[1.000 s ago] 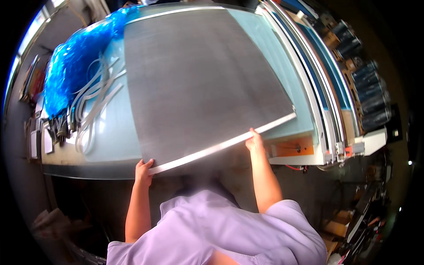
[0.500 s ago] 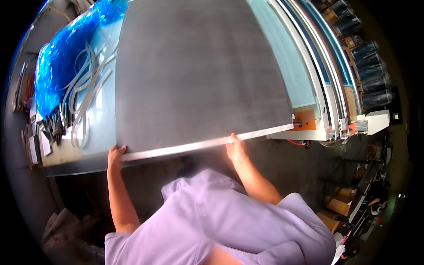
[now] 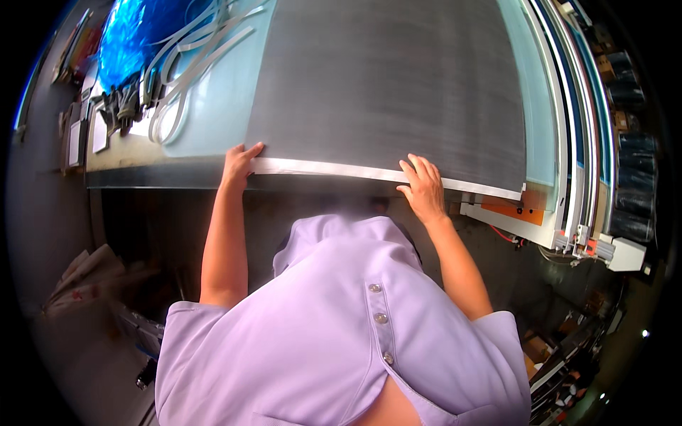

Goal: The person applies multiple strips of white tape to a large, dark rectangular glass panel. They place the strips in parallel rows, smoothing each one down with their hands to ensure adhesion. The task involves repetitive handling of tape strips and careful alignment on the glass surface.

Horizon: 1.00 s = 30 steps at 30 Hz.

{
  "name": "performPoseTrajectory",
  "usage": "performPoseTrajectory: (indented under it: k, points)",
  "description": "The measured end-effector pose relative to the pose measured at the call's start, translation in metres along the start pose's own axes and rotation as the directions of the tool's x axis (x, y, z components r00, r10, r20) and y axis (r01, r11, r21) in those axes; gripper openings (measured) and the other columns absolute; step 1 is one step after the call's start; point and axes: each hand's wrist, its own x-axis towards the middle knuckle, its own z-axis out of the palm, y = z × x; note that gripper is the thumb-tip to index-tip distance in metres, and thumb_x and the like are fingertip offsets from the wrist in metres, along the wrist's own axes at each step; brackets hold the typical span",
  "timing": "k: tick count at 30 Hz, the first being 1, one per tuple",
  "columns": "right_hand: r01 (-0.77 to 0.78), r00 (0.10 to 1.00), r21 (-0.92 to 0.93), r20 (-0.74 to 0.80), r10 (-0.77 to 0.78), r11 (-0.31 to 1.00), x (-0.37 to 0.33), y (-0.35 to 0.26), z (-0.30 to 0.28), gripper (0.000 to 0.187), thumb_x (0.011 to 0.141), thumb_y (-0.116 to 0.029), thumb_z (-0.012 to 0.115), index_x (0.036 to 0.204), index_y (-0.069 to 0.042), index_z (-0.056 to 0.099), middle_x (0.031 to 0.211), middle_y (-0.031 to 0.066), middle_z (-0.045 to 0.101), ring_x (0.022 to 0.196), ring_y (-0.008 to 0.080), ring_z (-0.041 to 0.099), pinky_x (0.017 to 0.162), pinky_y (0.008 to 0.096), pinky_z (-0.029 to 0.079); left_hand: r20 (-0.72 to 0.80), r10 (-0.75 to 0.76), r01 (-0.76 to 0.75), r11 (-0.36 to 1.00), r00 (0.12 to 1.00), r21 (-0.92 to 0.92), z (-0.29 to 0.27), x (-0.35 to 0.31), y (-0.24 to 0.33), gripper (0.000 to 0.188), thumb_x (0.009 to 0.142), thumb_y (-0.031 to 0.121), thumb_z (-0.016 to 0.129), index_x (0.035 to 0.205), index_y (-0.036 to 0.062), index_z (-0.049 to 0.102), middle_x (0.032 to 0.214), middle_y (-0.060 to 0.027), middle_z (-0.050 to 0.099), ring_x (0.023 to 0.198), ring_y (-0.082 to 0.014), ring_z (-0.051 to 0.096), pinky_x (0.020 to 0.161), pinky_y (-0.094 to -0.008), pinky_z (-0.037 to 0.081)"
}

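Observation:
A large dark grey sheet (image 3: pixel 383 78), mesh-like in look, lies over the worktable with a white strip (image 3: pixel 334 169) along its near edge. At the near left corner my left hand (image 3: pixel 240 167) is closed on the sheet, its thumb lying on top and some fingers hidden. Farther right along the strip, my right hand (image 3: pixel 426 188) rests on the edge with its fingers apart. The right thumb shows just off the near side of the strip and is not pinching it.
On the table's pale blue glass-like top (image 3: pixel 220 106) lie looped white strips (image 3: pixel 186 67), dark-handled tools (image 3: pixel 126 106) and crumpled blue plastic (image 3: pixel 131 42). Along the right runs a metal rail (image 3: pixel 579 128) with an orange plate (image 3: pixel 508 211). Dark wrapped rolls (image 3: pixel 634 184) stand beyond.
The view has shifted, so the table sits higher and farther right. My right hand has gone from pinching the strip to lying on it with fingers spread. The left still holds the corner.

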Motion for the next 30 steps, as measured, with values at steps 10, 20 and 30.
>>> performPoseTrajectory:
  k: [10,20,30]
  points:
    - [0.127,0.991,-0.091,0.053,-0.122,0.988,-0.007,0.040,0.023,0.008,0.078,-0.002,0.061,0.085,-0.004,0.060,0.095,0.0082,0.065,0.087,0.0257,0.066,0.074,0.0379,0.054,-0.170,-0.011,-0.063,0.903,0.985,-0.425,0.004,-0.012,-0.038,0.053,0.102,0.050,0.050,0.122,0.0033,0.063,0.089,-0.0020,0.059,0.075,-0.0108,0.051,0.063,-0.0283,0.042]
    - [0.107,0.994,-0.098,-0.028,-0.110,0.990,0.017,0.048,0.046,0.005,0.080,-0.002,0.064,0.083,-0.005,0.061,0.094,0.0040,0.064,0.088,0.0232,0.065,0.073,0.0362,0.054,-0.096,0.159,-0.184,0.894,0.983,-0.409,0.004,-0.017,-0.049,0.037,0.104,0.022,0.053,0.132,-0.0013,0.058,0.111,-0.0053,0.069,0.094,-0.0126,0.065,0.083,-0.0294,0.052]
    - [0.056,0.975,0.107,0.209,-0.078,0.993,-0.001,0.024,0.036,0.053,0.076,-0.022,0.081,0.123,-0.009,0.062,0.134,0.0119,0.054,0.126,0.0323,0.050,0.105,0.0454,0.041,-0.135,0.176,-0.213,0.915,0.975,-0.343,0.005,-0.018,-0.047,0.024,0.099,0.020,0.061,0.113,0.0012,0.067,0.091,-0.0012,0.068,0.077,-0.0096,0.061,0.066,-0.0262,0.048]
